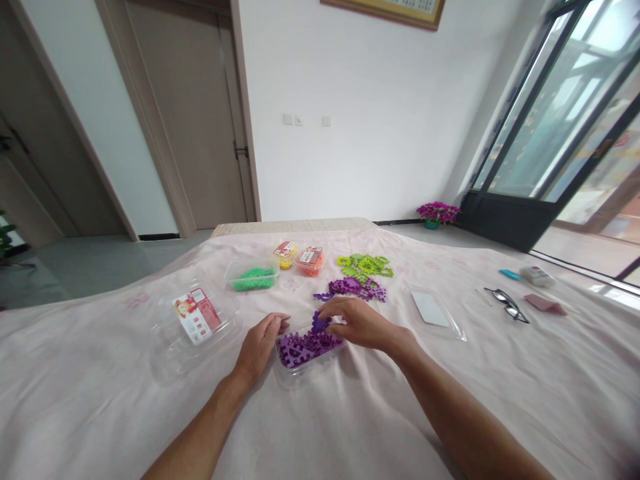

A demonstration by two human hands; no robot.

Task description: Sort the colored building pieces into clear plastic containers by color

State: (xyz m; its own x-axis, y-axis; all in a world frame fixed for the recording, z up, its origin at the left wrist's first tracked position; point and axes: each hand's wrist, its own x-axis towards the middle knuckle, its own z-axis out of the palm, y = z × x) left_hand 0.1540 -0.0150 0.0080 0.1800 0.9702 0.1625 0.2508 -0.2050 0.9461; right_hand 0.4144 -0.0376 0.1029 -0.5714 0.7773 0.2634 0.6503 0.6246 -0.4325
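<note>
A clear plastic box [295, 373] full of purple puzzle pieces [303, 347] sits on the pink sheet in front of me. My left hand [260, 347] rests against the box's left edge, fingers curled on its rim. My right hand [357, 322] hovers over the box's far side, fingertips pinched on a purple piece [319, 323]. Just beyond lie a loose heap of purple pieces [357, 289] and a heap of lime green pieces [365, 265].
A clear lid with a red label [197, 315] lies at the left. Boxes of green [253, 277], yellow [285, 254] and orange pieces [310, 261] stand farther back. Another clear lid [435, 312], glasses [507, 304] and small items [535, 275] lie at the right.
</note>
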